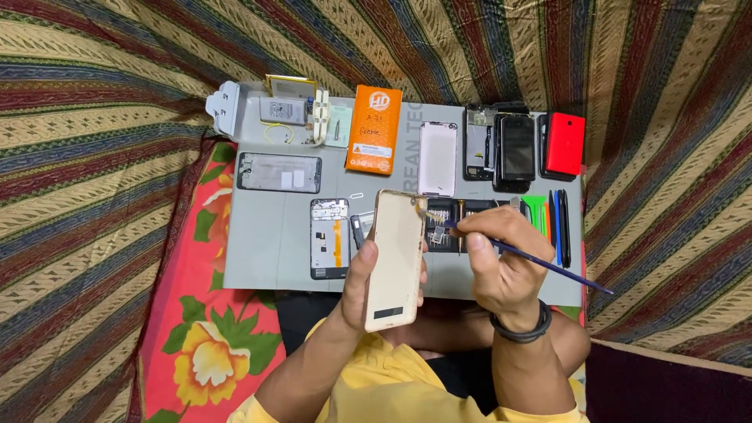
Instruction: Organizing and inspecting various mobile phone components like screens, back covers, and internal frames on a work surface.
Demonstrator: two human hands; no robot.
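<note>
My left hand [359,270] grips a gold phone back cover [396,258], held upright over the grey work mat [266,243]. My right hand [501,262] holds a thin blue-handled brush [540,262] like a pen. Its bristle tip [433,215] touches the cover's top right corner. A black band sits on my right wrist [521,325].
The mat carries an opened phone with an orange strip [330,238], a phone frame [280,172], an orange box [374,129], a white phone shell [437,158], black phones [517,149], a red cover [565,143], pry tools [548,215], a battery and white parts [286,106]. Striped cloth surrounds everything.
</note>
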